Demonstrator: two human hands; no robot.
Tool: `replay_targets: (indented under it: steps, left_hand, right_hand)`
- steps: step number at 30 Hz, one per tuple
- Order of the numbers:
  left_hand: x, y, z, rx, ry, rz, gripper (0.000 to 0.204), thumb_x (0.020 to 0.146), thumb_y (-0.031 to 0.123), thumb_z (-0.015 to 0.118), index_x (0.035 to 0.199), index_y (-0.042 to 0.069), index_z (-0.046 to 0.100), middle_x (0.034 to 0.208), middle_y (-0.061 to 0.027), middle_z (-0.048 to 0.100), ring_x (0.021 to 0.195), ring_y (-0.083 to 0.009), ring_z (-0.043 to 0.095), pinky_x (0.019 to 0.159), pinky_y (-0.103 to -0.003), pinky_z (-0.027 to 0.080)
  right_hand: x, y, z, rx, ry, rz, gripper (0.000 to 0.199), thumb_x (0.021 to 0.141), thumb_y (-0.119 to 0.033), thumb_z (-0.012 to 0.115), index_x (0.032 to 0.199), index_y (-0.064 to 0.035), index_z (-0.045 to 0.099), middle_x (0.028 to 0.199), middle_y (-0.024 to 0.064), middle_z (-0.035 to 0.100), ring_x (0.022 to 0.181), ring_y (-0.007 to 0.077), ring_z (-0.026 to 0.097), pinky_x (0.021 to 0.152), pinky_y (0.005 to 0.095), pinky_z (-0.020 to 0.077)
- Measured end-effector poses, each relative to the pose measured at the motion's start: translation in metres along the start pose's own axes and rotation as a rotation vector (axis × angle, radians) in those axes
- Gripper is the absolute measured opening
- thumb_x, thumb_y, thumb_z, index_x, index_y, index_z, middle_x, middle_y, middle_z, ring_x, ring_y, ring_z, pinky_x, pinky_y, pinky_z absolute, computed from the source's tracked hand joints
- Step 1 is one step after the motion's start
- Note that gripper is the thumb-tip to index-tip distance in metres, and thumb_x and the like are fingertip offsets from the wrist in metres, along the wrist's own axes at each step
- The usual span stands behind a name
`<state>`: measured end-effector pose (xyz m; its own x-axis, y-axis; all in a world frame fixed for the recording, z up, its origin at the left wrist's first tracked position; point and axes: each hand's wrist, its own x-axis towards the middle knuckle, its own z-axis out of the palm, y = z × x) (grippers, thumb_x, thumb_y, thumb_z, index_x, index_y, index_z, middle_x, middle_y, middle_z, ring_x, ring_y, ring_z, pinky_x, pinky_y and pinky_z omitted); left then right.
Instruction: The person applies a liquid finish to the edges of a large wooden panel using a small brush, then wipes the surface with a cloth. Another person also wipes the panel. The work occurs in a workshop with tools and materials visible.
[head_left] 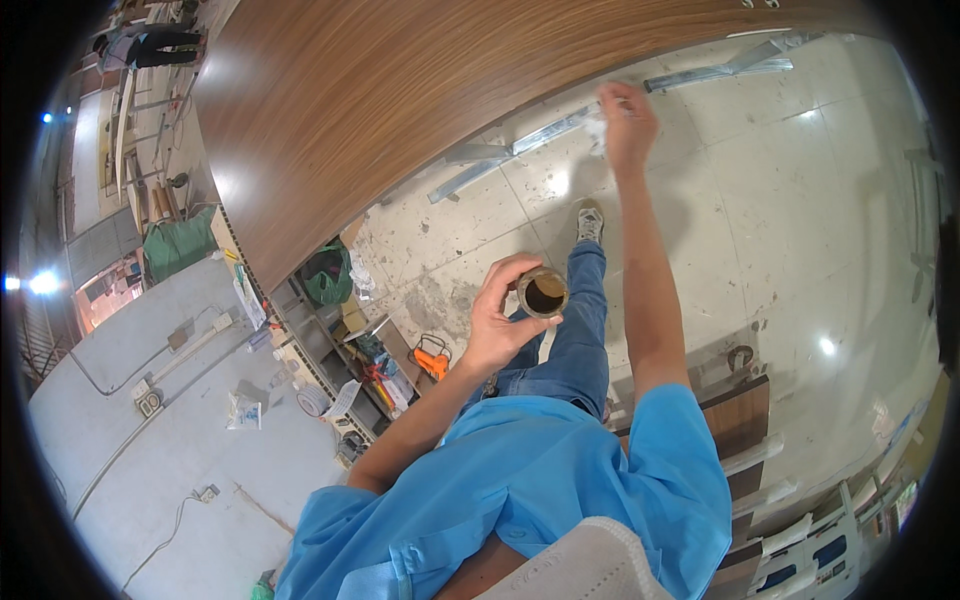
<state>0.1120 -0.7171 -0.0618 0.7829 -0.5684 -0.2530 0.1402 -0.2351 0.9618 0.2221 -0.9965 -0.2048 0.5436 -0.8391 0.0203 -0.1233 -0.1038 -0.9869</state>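
Note:
My left hand [494,325] is wrapped round a small open jar [544,293] with dark brown liquid in it, held in front of my body. My right arm reaches far forward. At its end, my right hand [630,130] is closed on a crumpled white cloth [597,132], partly hidden by the fingers. That hand is just off the near edge of a large brown wood-grain panel [400,110]; whether the cloth touches the edge I cannot tell.
Metal support legs [545,135] show beneath the panel on the tiled floor [780,180]. To the left are cluttered shelves [375,365], a green bag [328,275] and an orange-handled tool [431,358]. Brown boards [738,425] stand at my right. Another person [150,48] is far left.

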Motion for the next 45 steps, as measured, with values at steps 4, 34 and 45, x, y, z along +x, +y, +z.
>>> replay_targets:
  steps: [4,34,45]
  left_hand:
    - [-0.001,0.001,0.000,-0.028,0.001,0.012,0.081,0.072,-0.001,0.095,0.144,0.007,0.059,0.145,-0.0120,0.055,0.139,-0.0264,0.054,0.120,-0.040,0.041]
    - [-0.061,-0.012,-0.053,-0.014,0.172,0.008,0.073,0.069,0.000,0.092,0.137,0.010,0.065,0.138,-0.0108,0.062,0.129,-0.0261,0.060,0.111,-0.038,0.046]
    - [-0.060,-0.010,-0.057,-0.002,0.182,0.002,0.073,0.070,0.001,0.092,0.137,0.011,0.065,0.138,-0.0099,0.063,0.128,-0.0249,0.061,0.107,-0.037,0.047]
  right_hand:
    - [0.020,-0.001,-0.018,0.063,0.134,0.070,0.018,0.093,-0.014,0.080,0.103,0.0014,0.079,0.092,0.0062,0.078,0.079,0.0130,0.065,0.076,0.0287,0.0531]
    - [-0.122,-0.021,0.076,0.005,-0.064,-0.001,0.013,0.093,-0.011,0.078,0.105,-0.0062,0.079,0.098,0.0094,0.076,0.090,0.0224,0.072,0.082,0.0351,0.0553]
    - [-0.144,-0.018,0.094,0.003,-0.294,-0.086,0.013,0.094,-0.012,0.077,0.106,-0.0061,0.079,0.097,0.0106,0.076,0.086,0.0219,0.072,0.077,0.0339,0.0549]
